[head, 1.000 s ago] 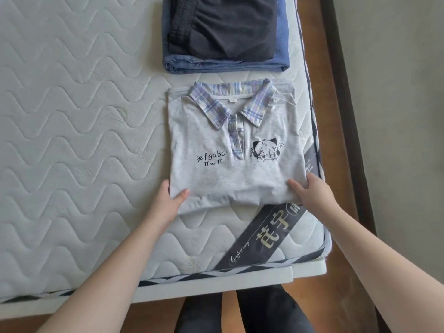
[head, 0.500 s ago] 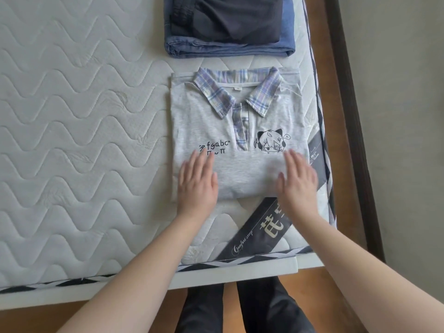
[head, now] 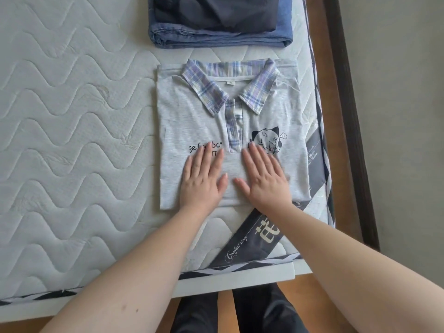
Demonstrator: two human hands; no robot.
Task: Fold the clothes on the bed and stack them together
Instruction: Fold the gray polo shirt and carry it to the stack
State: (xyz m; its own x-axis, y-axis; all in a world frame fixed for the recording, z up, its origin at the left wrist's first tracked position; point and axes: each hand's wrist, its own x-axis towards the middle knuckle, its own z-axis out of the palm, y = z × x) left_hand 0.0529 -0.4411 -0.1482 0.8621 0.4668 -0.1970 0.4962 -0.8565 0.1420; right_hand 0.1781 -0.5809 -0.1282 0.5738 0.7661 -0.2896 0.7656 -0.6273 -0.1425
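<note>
A person's left hand [head: 203, 180] and right hand [head: 263, 180] lie flat, side by side, on the lower half of a folded grey polo shirt [head: 192, 121] at the centre of the frame; each grip is apart, fingers straight and pressed to the cloth, holding nothing. The shirt (plaid collar [head: 230, 85] facing the top of the frame, a cartoon cat print [head: 266, 137] partly under the right fingertips) rests on a quilted white mattress [head: 72, 140], near its right edge. Just beyond the collar, at the top centre of the frame, sits a stack of folded clothes: a dark garment [head: 216, 13] on top of folded blue jeans [head: 221, 38], apart from the shirt. A dark diagonal band with lettering [head: 247, 246] crosses the mattress corner at lower right of centre. Wooden floor [head: 307, 296] and the person's dark trousers [head: 264, 311] show along the bottom edge.
</note>
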